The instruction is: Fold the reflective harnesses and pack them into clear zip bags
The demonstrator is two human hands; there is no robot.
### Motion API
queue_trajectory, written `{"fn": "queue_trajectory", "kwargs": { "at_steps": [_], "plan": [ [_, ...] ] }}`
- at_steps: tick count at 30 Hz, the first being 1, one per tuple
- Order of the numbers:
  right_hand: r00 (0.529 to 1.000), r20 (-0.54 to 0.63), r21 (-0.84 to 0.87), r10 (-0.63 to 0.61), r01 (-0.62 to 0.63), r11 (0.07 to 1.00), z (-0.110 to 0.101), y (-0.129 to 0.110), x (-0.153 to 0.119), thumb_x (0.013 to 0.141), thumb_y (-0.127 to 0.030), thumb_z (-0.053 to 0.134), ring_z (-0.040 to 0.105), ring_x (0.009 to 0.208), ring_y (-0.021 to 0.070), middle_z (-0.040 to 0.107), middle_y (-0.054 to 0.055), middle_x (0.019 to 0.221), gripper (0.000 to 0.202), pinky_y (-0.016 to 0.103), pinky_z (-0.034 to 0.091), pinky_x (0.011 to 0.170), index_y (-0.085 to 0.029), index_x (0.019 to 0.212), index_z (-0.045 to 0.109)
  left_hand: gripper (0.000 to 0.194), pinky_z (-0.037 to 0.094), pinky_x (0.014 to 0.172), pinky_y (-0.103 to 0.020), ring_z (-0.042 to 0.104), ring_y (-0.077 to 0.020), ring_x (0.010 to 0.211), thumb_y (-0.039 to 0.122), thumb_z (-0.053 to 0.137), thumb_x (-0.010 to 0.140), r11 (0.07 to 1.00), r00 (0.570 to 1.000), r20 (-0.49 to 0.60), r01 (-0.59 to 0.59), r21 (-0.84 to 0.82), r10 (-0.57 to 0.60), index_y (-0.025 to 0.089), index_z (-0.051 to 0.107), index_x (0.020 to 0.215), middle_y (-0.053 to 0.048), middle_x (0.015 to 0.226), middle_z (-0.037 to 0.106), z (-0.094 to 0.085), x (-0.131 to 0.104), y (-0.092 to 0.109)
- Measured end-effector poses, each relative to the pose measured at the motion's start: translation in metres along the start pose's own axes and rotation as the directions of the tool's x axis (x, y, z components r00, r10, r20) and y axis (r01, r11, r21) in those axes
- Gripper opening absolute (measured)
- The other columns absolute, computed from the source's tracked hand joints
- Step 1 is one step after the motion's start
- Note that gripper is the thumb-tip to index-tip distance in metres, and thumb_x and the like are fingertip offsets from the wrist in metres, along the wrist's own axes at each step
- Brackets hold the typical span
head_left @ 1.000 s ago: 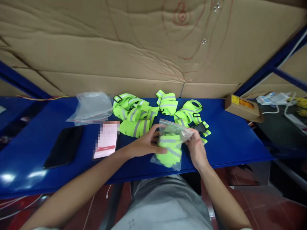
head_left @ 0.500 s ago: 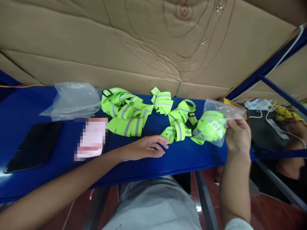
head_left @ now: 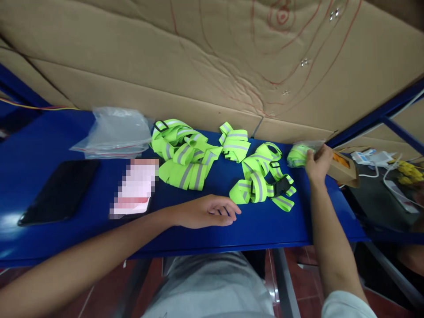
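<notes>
My left hand (head_left: 208, 211) rests on the blue table's front part, empty, its fingers loosely bent and apart. Just beyond its fingertips lies a tangle of lime-yellow reflective straps (head_left: 260, 187) with grey stripes and a black buckle (head_left: 281, 187). At the table's far right, my right hand (head_left: 319, 163) pinches a clear plastic bag (head_left: 314, 144) with a rolled reflective strap (head_left: 297, 155) inside, low by the cardboard wall. Some of its fingertips are hidden. A larger heap of the straps (head_left: 185, 154) and a small folded bundle (head_left: 234, 143) lie toward the back.
A stack of clear bags (head_left: 115, 132) lies at the back left. In front are a dark tablet (head_left: 61, 192) and a phone with a blurred pink screen (head_left: 135, 187). An open cardboard box (head_left: 344, 170) stands beyond my right hand, near a blue frame bar (head_left: 404, 137).
My right hand has carried the bagged strap away and lowered it toward the back right, uncovering the buckle. My left hand's fingers have curled a little more. The view has shifted.
</notes>
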State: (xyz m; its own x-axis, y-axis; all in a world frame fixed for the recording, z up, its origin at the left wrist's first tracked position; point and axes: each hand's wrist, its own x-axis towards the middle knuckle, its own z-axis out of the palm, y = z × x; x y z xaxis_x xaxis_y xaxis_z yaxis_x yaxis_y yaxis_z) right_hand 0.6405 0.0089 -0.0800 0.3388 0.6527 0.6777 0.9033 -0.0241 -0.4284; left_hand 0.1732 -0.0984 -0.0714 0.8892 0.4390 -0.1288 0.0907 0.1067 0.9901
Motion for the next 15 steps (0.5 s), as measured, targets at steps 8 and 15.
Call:
{"fn": "queue_trajectory", "kwargs": {
  "at_steps": [8, 15],
  "plan": [
    [0.941, -0.069, -0.099, -0.332, 0.325, 0.940, -0.018, -0.063, -0.024, 0.109, -0.042, 0.041, 0.038, 0.147, 0.0346, 0.040, 0.027, 0.158, 0.054, 0.063, 0.028, 0.118, -0.011, 0.153, 0.049, 0.052, 0.050, 0.089, -0.028, 0.068, -0.0171, 0.104, 0.059, 0.068, 0.096, 0.999, 1.000, 0.016, -0.011, 0.047, 0.010, 0.018, 0.070, 0.128, -0.012, 0.119, 0.075, 0.000, 0.000, -0.001],
    [0.744, 0.052, 0.325, -0.667, 0.619, 0.715, -0.098, -0.183, -0.086, 0.102, -0.022, 0.052, 0.072, 0.100, 0.0214, 0.074, -0.003, 0.113, 0.040, 0.045, 0.057, 0.089, -0.048, 0.123, 0.073, 0.046, 0.051, 0.091, -0.029, 0.068, -0.0183, 0.107, 0.052, 0.068, 0.099, 0.999, 0.999, 0.030, -0.021, 0.031, 0.020, 0.017, 0.069, 0.130, -0.013, 0.120, 0.075, -0.001, 0.000, -0.005]
  ]
}}
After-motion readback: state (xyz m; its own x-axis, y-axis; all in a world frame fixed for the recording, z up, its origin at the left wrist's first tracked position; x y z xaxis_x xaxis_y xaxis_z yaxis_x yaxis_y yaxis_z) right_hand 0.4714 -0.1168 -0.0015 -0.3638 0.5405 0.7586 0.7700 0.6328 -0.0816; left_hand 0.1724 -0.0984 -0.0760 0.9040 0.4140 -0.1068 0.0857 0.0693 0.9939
